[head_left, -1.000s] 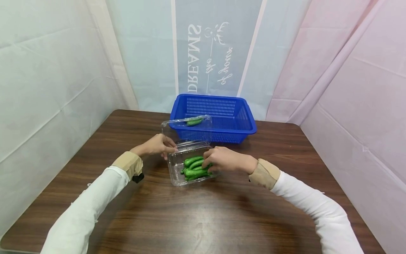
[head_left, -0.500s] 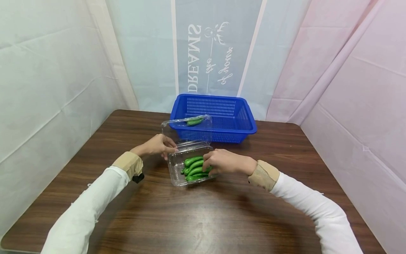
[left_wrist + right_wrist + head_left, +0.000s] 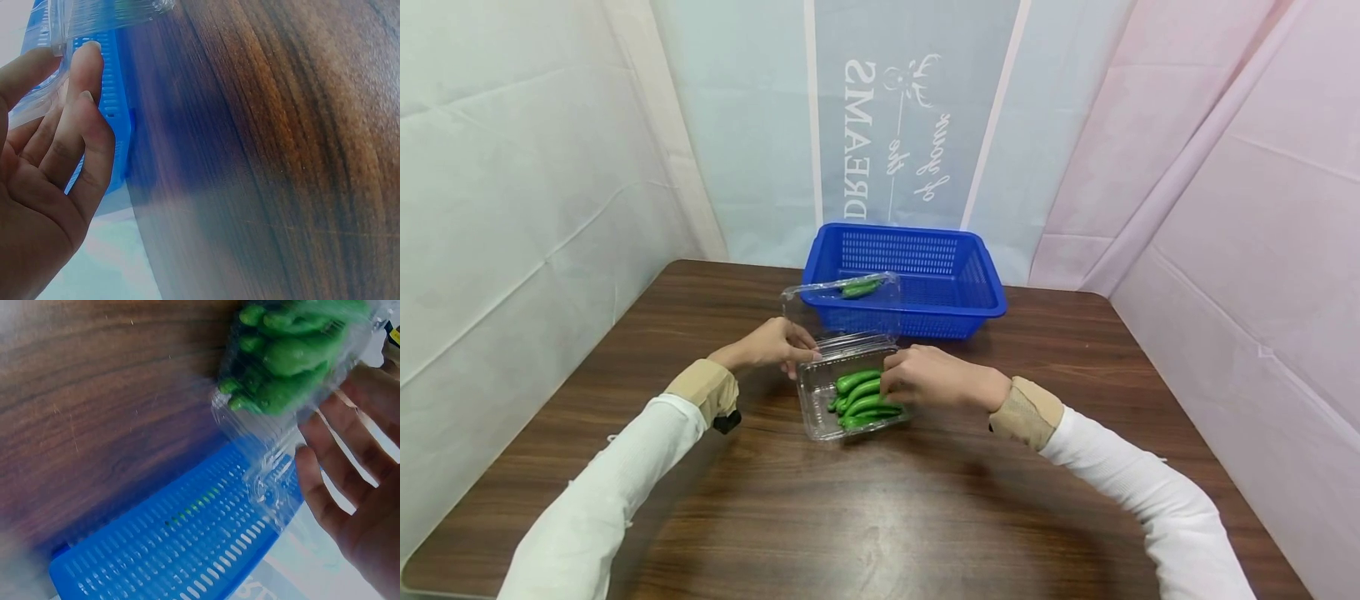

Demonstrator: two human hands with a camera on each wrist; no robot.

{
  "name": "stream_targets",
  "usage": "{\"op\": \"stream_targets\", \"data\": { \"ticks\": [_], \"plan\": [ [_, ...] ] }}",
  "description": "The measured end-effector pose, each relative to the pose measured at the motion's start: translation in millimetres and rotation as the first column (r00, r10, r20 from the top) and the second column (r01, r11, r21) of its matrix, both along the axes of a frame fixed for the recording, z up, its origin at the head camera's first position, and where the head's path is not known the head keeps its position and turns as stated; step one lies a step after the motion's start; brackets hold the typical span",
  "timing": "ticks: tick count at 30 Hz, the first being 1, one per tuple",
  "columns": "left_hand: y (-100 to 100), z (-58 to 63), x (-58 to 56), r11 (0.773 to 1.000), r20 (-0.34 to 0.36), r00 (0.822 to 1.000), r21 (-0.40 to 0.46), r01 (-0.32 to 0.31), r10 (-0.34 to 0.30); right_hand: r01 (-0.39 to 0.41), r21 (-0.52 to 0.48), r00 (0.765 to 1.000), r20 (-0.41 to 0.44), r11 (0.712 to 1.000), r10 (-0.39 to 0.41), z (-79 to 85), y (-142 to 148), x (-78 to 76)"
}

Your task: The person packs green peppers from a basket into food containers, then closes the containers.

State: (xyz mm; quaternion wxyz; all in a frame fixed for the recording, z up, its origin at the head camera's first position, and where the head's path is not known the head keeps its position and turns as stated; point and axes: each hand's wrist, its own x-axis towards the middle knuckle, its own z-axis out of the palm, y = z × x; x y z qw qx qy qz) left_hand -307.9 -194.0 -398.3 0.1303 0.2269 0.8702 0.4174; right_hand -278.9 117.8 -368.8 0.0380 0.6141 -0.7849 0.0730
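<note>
A clear plastic clamshell box (image 3: 815,408) lies open on the table, its lid (image 3: 801,315) raised toward the back. Several green chili peppers (image 3: 859,400) lie side by side in its tray. My left hand (image 3: 771,343) pinches the box near the hinge at its left corner; in the left wrist view thumb and fingertips (image 3: 87,59) meet at the plastic edge. At the tray's right side, my right hand (image 3: 936,379) hovers over the pepper ends, slightly blurred. Its fingers (image 3: 340,440) look relaxed and hold nothing in the right wrist view.
Behind the box stands a blue perforated basket (image 3: 981,310), overlapped by the raised lid. More green peppers (image 3: 861,288) lie in the basket, seen through the lid. The brown wooden table (image 3: 865,517) extends around the box, with fabric curtains (image 3: 760,125) on three sides.
The right hand has shifted among the peppers, then lifted off slightly. The front peppers have moved and lie more evenly side by side. The left hand stays in place on the box.
</note>
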Motion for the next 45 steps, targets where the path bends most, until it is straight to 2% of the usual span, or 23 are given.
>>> {"op": "stream_targets", "data": {
  "ticks": [5,9,13,19,24,31,40,45],
  "plan": [
    [-1,-0.2,0.3,1.0,-0.006,1.0,-0.003,0.007,-0.007,0.077,-0.122,0.995,-0.051,0.99,-0.084,5.5,2,-7.6],
    [-2,-0.2,0.9,1.0,-0.005,1.0,-0.001,0.006,-0.006,0.14,-0.226,0.983,-0.086,0.964,-0.163,7.5,6,-17.0],
    [-1,0.5,1.7,1.0,-0.002,1.0,0.0,0.006,-0.006,0.167,-0.302,0.97,-0.122,0.938,-0.212,6.7,12,-26.1],
    [-1,0.0,1.2,1.0,0.001,1.0,0.003,0.005,-0.005,0.216,-0.386,0.931,-0.197,0.897,-0.309,2.1,20,-41.8],
    [-1,0.1,1.4,1.0,0.003,1.0,-0.002,0.001,-0.001,0.252,-0.467,0.896,-0.218,0.847,-0.387,-0.2,24,-55.0],
    [0,0.6,1.3,1.0,-0.005,1.0,-0.003,0.004,-0.004,0.308,-0.563,0.851,-0.198,0.767,-0.487,-0.7,24,-75.2],
    [0,-4.1,0.3,1.0,-0.003,1.0,0.009,0.01,-0.01,0.453,-0.537,0.8,-0.107,0.712,-0.59,-2.8,6,-96.8],
    [1,-2.0,0.7,1.0,-0.006,1.0,0.009,-0.002,0.002,0.526,-0.528,0.773,-0.029,0.667,-0.633,0.3,-9,-109.3]
  ]
}}
